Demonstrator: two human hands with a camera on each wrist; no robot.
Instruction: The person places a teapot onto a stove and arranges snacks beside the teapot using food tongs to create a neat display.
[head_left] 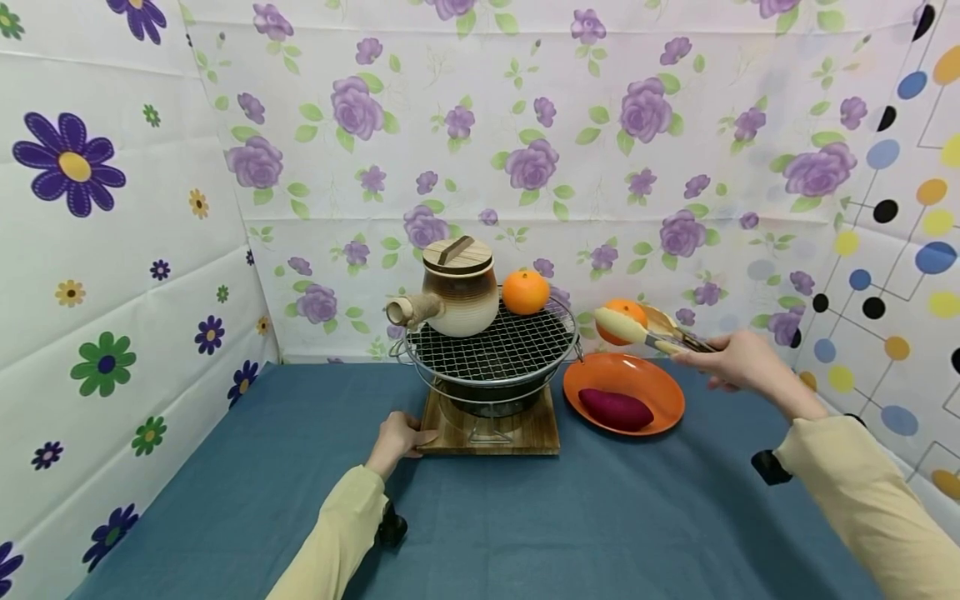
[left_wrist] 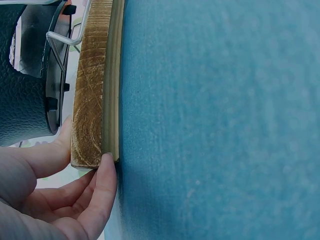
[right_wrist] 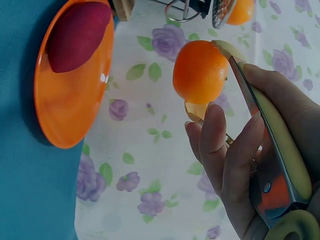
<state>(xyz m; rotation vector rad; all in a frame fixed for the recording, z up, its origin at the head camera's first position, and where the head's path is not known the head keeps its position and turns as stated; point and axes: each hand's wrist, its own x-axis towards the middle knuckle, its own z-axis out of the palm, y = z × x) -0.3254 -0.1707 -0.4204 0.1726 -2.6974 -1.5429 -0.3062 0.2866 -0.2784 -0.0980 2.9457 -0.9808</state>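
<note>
My right hand (head_left: 738, 362) grips a pair of metal tongs with cream tips (head_left: 621, 325). Between the tips an orange (right_wrist: 200, 70) is pinched, raised above the back of the orange plate (head_left: 667, 408). A purple sweet potato (head_left: 617, 410) lies on that plate. At the front left corner of the wooden board (head_left: 442, 442), my left hand (head_left: 397, 435) grips the edge, thumb on top and fingers at the underside. A round grill with a wire mesh (head_left: 495, 346) stands on the board. It carries a second orange (head_left: 526, 292) and a brown-and-cream clay pot (head_left: 465, 304).
The pot has a wooden lid (head_left: 458, 253), and its wrapped side handle (head_left: 412, 309) sticks out to the left past the grill's rim. Wire handles hang at the grill's sides. A blue cloth (head_left: 480, 525) covers the table; flowered sheets (head_left: 487, 125) stand behind and beside it.
</note>
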